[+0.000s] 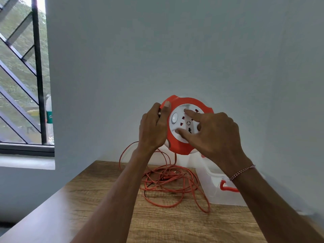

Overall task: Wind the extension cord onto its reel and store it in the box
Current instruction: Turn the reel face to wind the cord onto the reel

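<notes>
at the far left a window with a dark diagonal metal grille (21,71) looks out on blurred greenery, and a pale sill runs beneath it. right of that, the plain grey-white wall (175,50) fills the background. a wood-grain table top (108,216) stretches from the lower left toward the wall.

the left hand (153,128) is raised above the table and grips the left rim of the round orange-and-white plastic cord reel (185,125), thumb laid over the orange front edge and the other fingers curled behind it. the reel is held up in the air in front of the wall, its white socket face turned toward the camera, tilted a little. from under the reel the thin orange extension cord (168,179) hangs down and lies in a loose tangle of loops on the table, between the two forearms, unwound.

the right hand (217,135) touches the white face of the reel with its fingertips (188,112), index finger stretched high and thumb low on the disc, fingers spread fairly wide and gripping nothing. a thin red-and-white thread bracelet (242,172) circles the right wrist. behind that wrist, at the right of the table against the wall, stands the clear plastic storage box with an orange latch (228,187), just beside the cord's outer loops.
</notes>
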Available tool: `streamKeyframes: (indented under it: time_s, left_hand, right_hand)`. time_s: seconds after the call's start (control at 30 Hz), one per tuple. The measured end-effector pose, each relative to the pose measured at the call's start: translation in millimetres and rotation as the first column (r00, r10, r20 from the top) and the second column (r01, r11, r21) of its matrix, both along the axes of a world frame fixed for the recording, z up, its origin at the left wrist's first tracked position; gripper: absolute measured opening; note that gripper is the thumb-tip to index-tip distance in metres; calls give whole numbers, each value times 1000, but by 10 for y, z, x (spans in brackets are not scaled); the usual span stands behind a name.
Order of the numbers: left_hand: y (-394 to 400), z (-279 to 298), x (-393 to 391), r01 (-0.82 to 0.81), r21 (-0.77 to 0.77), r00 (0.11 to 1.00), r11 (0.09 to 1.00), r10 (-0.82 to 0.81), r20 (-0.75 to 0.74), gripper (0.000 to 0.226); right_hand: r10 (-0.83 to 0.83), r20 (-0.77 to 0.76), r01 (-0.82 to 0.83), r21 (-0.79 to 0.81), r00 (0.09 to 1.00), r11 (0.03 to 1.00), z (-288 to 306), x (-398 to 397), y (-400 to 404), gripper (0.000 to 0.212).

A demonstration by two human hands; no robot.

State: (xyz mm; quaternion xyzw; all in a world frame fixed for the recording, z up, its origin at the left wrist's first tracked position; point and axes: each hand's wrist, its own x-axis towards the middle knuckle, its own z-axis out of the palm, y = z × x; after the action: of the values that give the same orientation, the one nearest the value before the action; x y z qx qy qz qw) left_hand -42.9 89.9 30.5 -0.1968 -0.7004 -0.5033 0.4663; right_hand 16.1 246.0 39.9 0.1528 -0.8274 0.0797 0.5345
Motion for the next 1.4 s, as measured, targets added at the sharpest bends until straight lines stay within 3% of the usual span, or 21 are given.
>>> streamKeyframes:
  time_s: [0.2,0.37,0.43,0.63,0.83,1.17,1.4]
  left_hand:
    - [-14,4,3,11,16,1000,1000,-11,20,42]
    - [-30,2,-25,4,29,999,1000,-5,40,40]
    - [-40,4,-29,15,39,999,999,-16,32,42]
    - [-57,21,-13,25,59,1000,998,-26,13,47]
    - [-59,42,7,8,53,1000,999,-8,14,50]
    - [-35,43,53,19,56,1000,998,-20,11,50]
    - [-11,17,39,5,33,1000,999,-6,12,44]
  right_hand:
    - [60,22,-58,-81,998,995,9,1,-24,70]
    - [152,-46,-148,79,987,986,71,10,44,29]
    - [180,2,-177,178,984,968,88,5,73,21]
    - [97,152,-135,261,984,956,91,56,26,52]
    - [1,84,-26,302,996,953,73,67,10,57]
    - [-23,-24,26,134,999,991,-4,53,5,56]
    - [81,20,-79,-66,997,995,30,38,-4,57]
